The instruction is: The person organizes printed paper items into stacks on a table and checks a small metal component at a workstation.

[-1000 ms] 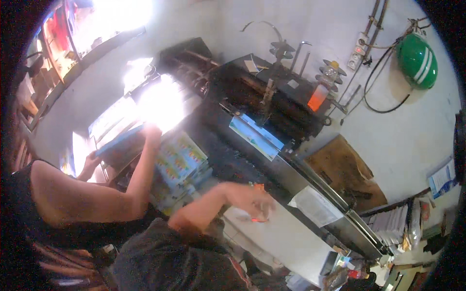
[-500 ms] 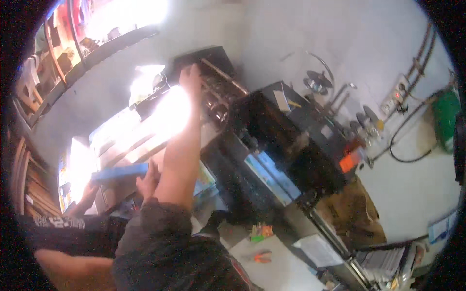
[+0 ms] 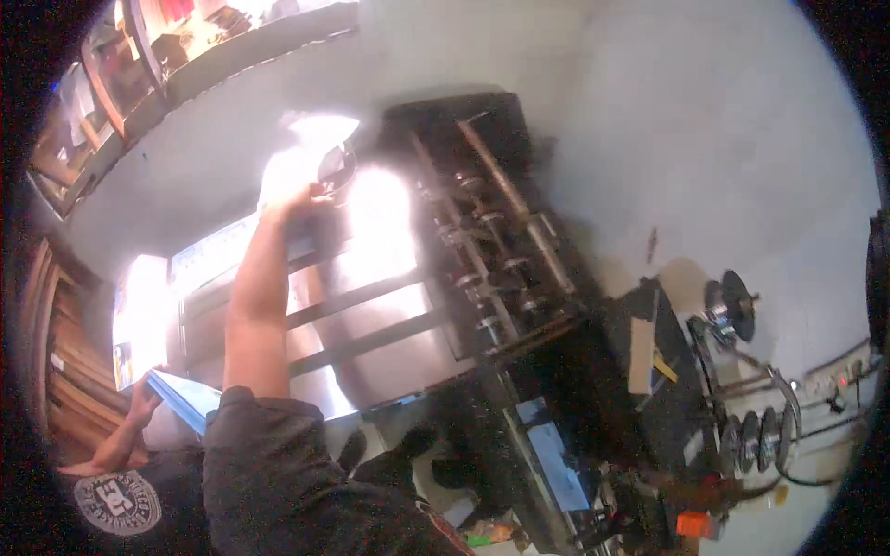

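My right arm, in a dark sleeve, reaches up from the lower edge over a large machine. My right hand (image 3: 298,202) is beside a dark rounded part (image 3: 336,171) at the machine's far end. Strong glare there blurs its fingers, and I cannot tell if they grip anything. My left hand is not seen. Below the hand lies the machine's shiny metal bed (image 3: 389,347), crossed by dark bars. At the left, a co-worker's hand (image 3: 144,405) holds a flat blue stack of sheets (image 3: 184,398), partly hidden by my sleeve.
A dark frame with metal rods and rollers (image 3: 501,250) stands right of the bed. Farther right are several black discs (image 3: 765,440) on a stand. The co-worker's dark printed shirt (image 3: 119,502) fills the lower left. Wooden slats (image 3: 83,389) line the left side.
The view has turned, and the machine sits farther right and lower in it. My right hand has moved left, away from the rollers. The co-worker's blue stack is tilted now.
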